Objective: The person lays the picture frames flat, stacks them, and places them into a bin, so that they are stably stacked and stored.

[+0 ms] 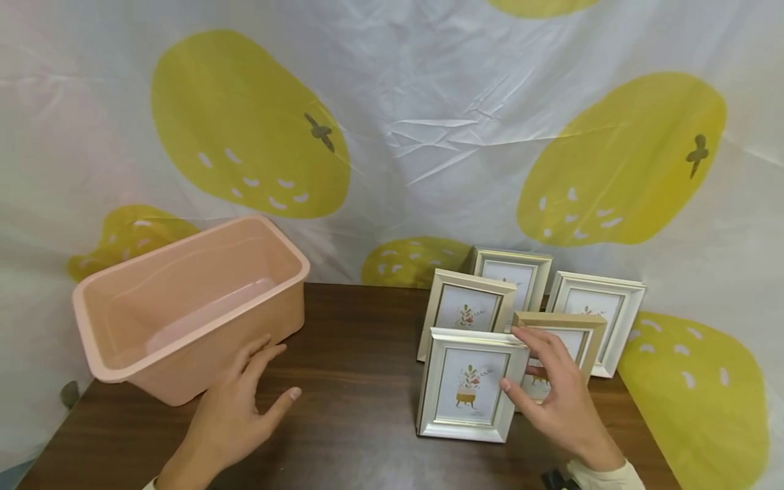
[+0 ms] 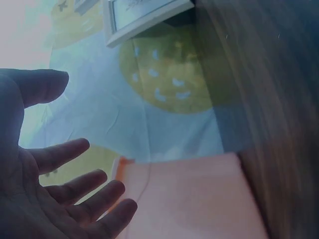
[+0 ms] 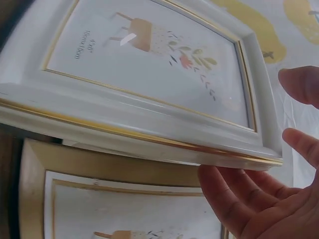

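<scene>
Left hand (image 1: 235, 408): spread wide, at near side of pink bin (image 1: 184, 371), left. Right hand (image 1: 560, 401): parted wide, touching right edge of standing white frame (image 1: 468, 391), nearest of five, right.

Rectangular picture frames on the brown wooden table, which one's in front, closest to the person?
The white rectangular picture frame with gold trim, by the person's right hand. It stands frontmost; the other four stand behind it.

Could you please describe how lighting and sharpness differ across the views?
Head: fairly even light, shiny creases on the white fabric printed with yellow shapes; left wrist: hazy, upper left washed out, left hand shadowed; right wrist: clearer, print legible on the white rectangular picture frame, glints along its gold edging.
</scene>
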Demonstrator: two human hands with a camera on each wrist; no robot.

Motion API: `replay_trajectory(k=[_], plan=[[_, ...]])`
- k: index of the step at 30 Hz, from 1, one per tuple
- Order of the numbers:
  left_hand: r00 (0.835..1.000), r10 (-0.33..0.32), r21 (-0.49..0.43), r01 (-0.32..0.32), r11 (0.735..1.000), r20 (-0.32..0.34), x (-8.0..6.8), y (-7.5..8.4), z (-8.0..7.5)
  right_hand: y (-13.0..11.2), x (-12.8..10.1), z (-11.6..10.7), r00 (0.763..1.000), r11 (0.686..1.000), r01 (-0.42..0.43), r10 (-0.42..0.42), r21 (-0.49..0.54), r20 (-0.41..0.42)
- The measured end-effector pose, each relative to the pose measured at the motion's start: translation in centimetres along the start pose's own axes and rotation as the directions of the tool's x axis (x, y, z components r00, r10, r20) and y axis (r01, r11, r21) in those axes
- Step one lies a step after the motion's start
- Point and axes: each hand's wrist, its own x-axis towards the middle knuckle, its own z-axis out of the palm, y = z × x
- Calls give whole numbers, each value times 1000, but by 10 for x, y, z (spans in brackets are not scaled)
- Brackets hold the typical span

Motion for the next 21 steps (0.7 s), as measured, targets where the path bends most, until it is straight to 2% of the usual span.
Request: replay_trajectory(k=[6, 11, 21], plan=[[998, -20, -42, 22, 999, 54, -3, 4, 13, 5, -7, 3, 999, 999, -31, 31, 23, 12], [993, -25, -84, 34, 996, 112, -5, 6, 25, 10, -10, 8, 1000, 998, -10, 9, 66, 17], [985, -21, -170, 51, 984, 173, -13, 9, 41, 20, -16, 10, 999, 983, -36, 33, 178, 19]])
